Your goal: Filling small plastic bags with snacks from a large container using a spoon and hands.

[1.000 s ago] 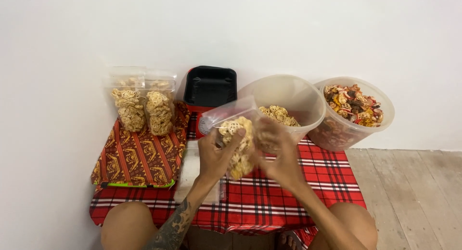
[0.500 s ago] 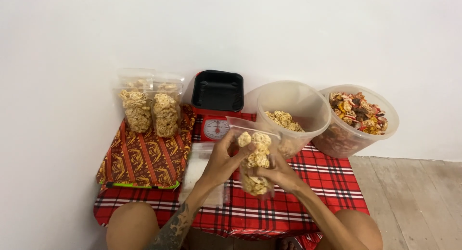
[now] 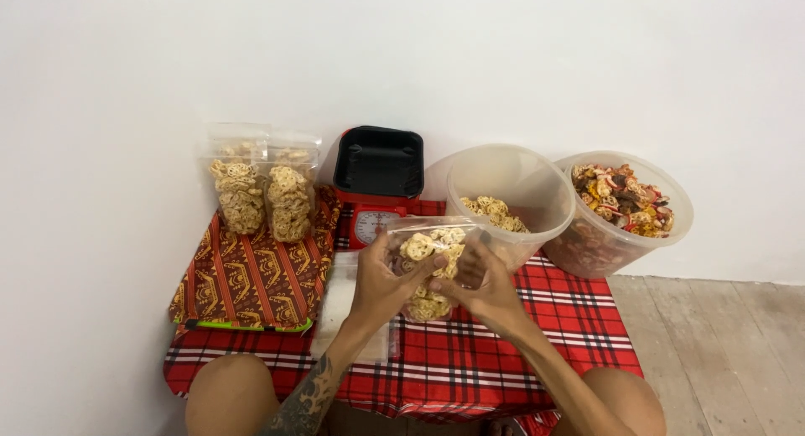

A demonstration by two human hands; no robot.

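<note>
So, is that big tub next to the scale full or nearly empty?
Nearly empty: the clear tub shows only a low heap of pale crackers at its bottom, walls bare above.

scale dial (image 3: 375, 225) partly hidden behind bag (image 3: 428, 268), knees perhaps cropped below

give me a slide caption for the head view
Both hands, left hand and right hand, hold a clear bag of flower-shaped crackers.
</note>
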